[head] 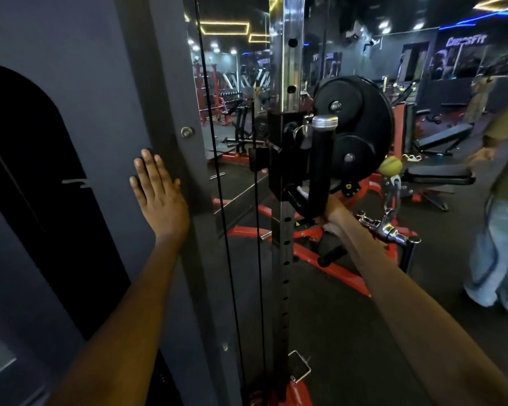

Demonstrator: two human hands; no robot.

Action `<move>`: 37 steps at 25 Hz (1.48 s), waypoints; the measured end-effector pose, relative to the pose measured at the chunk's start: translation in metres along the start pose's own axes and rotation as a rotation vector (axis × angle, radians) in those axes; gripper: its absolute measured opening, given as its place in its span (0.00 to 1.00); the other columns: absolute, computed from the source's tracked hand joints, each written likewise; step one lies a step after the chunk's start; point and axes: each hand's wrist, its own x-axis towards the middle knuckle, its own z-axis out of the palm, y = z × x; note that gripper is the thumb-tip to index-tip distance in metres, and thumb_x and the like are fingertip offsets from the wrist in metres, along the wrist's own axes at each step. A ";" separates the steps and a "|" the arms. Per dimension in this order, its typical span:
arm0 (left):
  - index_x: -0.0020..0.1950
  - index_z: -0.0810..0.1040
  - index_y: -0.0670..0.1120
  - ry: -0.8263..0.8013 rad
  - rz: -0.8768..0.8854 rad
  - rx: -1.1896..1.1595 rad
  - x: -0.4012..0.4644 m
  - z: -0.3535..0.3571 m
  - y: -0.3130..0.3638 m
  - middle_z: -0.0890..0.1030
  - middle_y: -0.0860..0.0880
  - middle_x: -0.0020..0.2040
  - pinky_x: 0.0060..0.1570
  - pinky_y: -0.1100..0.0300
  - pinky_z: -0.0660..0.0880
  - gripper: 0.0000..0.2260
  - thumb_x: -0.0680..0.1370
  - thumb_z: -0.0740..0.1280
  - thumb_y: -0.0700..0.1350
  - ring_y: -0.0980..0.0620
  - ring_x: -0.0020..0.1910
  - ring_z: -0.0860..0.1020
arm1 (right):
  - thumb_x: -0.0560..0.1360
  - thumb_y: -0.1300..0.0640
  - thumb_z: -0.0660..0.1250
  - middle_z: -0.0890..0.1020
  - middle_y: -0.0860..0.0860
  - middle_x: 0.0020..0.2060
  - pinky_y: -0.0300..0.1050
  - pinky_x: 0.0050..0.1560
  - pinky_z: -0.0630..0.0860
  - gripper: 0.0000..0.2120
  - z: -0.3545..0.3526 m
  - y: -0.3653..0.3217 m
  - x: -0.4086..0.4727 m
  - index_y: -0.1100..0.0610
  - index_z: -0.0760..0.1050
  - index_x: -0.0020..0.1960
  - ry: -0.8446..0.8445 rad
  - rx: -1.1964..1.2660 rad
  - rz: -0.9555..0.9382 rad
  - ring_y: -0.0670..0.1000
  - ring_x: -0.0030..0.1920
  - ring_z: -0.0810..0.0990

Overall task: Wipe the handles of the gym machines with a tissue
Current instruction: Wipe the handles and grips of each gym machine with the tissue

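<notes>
Head view: left hand (pixel 158 192) is pressed flat against panel (pixel 79 83); handle (pixel 320 168) is gripped low by right hand (pixel 333 216).

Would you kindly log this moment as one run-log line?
left hand: flat on grey machine panel | right hand: at black curved handle base | tissue: not visible

A black padded handle (pixel 320 168) with a silver end cap stands upright on the cable machine's carriage, beside the black pulley wheels, curving at its base into a hook; no tissue can be made out
</notes>
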 end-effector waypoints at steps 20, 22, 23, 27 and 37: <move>0.78 0.51 0.36 0.046 -0.034 0.074 -0.021 0.007 0.000 0.54 0.37 0.78 0.73 0.58 0.30 0.24 0.85 0.50 0.44 0.38 0.77 0.53 | 0.79 0.70 0.50 0.73 0.69 0.58 0.57 0.65 0.69 0.13 -0.002 -0.003 -0.021 0.71 0.68 0.60 -0.076 0.498 0.336 0.64 0.63 0.73; 0.78 0.51 0.36 0.067 -0.019 0.065 -0.019 0.012 -0.001 0.55 0.37 0.78 0.73 0.58 0.31 0.24 0.85 0.50 0.44 0.37 0.77 0.53 | 0.80 0.69 0.46 0.74 0.70 0.57 0.58 0.64 0.69 0.15 -0.011 -0.001 -0.024 0.75 0.66 0.60 -0.084 0.442 0.355 0.64 0.61 0.74; 0.78 0.52 0.35 0.081 -0.017 0.057 -0.016 0.014 0.000 0.56 0.37 0.78 0.73 0.58 0.31 0.23 0.85 0.50 0.44 0.37 0.77 0.54 | 0.80 0.70 0.46 0.74 0.70 0.57 0.59 0.63 0.70 0.16 -0.013 -0.005 -0.021 0.76 0.65 0.61 -0.107 0.466 0.365 0.64 0.59 0.75; 0.77 0.54 0.35 0.105 -0.041 0.044 -0.018 0.015 0.004 0.58 0.36 0.77 0.74 0.58 0.32 0.22 0.85 0.49 0.44 0.36 0.76 0.56 | 0.72 0.74 0.52 0.72 0.68 0.62 0.63 0.56 0.73 0.24 0.003 -0.008 -0.019 0.70 0.65 0.68 -0.125 0.599 0.371 0.63 0.61 0.75; 0.78 0.50 0.36 0.012 -0.011 0.036 -0.023 0.009 0.000 0.54 0.37 0.78 0.73 0.57 0.31 0.23 0.85 0.48 0.44 0.37 0.77 0.52 | 0.79 0.70 0.43 0.69 0.77 0.56 0.50 0.48 0.80 0.18 -0.011 -0.032 -0.065 0.81 0.59 0.62 -0.176 0.426 0.433 0.69 0.55 0.76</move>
